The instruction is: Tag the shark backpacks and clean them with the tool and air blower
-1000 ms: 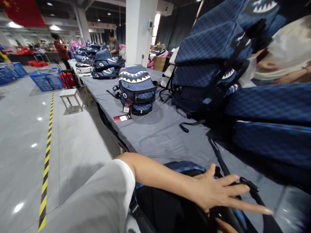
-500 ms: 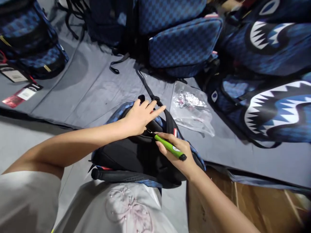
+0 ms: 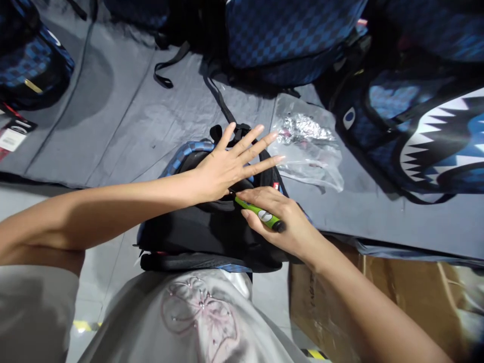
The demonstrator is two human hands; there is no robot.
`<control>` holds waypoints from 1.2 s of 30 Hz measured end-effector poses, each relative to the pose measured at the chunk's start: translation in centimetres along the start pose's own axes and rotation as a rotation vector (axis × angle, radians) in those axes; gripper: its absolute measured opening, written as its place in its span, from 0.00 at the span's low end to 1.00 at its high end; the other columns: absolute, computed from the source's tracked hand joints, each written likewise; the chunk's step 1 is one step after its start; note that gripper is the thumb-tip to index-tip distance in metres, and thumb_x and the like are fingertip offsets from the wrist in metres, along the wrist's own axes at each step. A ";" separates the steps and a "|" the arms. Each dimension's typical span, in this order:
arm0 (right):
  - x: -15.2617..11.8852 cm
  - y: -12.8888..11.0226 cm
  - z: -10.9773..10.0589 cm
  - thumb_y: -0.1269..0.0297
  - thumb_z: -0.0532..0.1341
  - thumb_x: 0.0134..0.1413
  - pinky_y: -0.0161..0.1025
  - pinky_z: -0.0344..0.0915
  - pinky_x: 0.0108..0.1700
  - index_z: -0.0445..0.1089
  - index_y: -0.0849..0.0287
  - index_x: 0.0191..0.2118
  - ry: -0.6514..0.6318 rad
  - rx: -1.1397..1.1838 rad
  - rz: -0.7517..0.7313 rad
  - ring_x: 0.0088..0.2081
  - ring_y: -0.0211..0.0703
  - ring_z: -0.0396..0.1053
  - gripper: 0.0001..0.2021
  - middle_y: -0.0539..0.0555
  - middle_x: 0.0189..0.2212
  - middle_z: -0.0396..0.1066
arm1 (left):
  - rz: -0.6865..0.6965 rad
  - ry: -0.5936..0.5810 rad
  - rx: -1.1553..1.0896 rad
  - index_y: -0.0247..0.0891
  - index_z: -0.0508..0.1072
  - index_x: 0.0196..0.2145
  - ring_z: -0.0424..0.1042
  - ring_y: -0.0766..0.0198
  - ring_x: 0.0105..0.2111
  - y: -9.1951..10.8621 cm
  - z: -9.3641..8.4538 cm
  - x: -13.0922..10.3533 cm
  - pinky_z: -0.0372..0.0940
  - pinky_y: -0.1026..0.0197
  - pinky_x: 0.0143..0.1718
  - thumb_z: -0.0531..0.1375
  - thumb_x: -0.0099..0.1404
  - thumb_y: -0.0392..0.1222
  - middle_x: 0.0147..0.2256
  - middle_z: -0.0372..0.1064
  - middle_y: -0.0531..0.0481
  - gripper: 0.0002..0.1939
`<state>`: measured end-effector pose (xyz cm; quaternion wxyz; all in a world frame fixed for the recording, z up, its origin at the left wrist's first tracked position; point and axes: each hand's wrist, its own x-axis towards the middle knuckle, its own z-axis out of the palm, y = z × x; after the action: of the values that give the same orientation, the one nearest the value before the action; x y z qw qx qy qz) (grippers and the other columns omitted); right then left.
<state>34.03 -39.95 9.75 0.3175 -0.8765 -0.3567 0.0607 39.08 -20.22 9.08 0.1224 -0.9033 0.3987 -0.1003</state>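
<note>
The black and blue checked backpack (image 3: 181,232) lies at the near table edge, against my body. My left hand (image 3: 223,169) is palm down over its upper part, with four fingers spread; the thumb is mostly hidden beneath. In my right hand (image 3: 280,217) is a slim green-handled tool (image 3: 260,214) with a black end cap. Its thin metal tip points to the backpack's fabric just below my left palm. What the tip touches is hidden. A black strap (image 3: 221,101) runs from the backpack's top across the table.
A clear plastic bag (image 3: 308,146) with small contents lies right of the backpack. More checked backpacks stand along the back, one with a shark-mouth print (image 3: 438,141) at right. Another with tags (image 3: 13,136) is at left. A cardboard box (image 3: 412,292) sits below the table edge.
My left hand's fingers have spread wider and stretched out over the backpack's top. The green-handled tool is still in my right hand near the same spot. The whole view has shifted somewhat.
</note>
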 end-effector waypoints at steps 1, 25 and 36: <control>-0.1 0.2 -0.1 0.69 0.60 0.61 0.48 0.70 0.53 0.72 0.56 0.51 -0.011 0.012 -0.006 0.49 0.47 0.73 0.13 0.55 0.46 0.77 | -0.005 0.016 -0.045 0.42 0.29 0.71 0.33 0.43 0.71 0.0 0.2 0.1 0.45 0.32 0.64 0.57 0.63 0.46 0.72 0.30 0.40 0.50; 0.8 0.3 -0.4 0.67 0.59 0.61 0.46 0.72 0.45 0.74 0.55 0.48 -0.021 -0.135 0.076 0.44 0.50 0.73 0.11 0.55 0.43 0.78 | -0.095 -0.038 -0.502 0.41 0.37 0.72 0.35 0.40 0.70 -0.5 0.9 0.8 0.46 0.33 0.61 0.55 0.65 0.48 0.73 0.23 0.47 0.45; 1.2 0.3 1.0 0.63 0.60 0.62 0.44 0.71 0.42 0.76 0.53 0.48 0.036 -0.139 0.125 0.40 0.48 0.73 0.11 0.54 0.39 0.78 | -0.025 -0.057 -0.422 0.37 0.40 0.71 0.35 0.35 0.70 -2.1 0.4 -0.4 0.44 0.35 0.63 0.62 0.61 0.49 0.72 0.29 0.36 0.50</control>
<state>34.75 -38.82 8.96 0.2578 -0.9180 -0.2988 0.0396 40.40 -18.52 9.24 -0.0595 -0.9163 0.3960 0.0096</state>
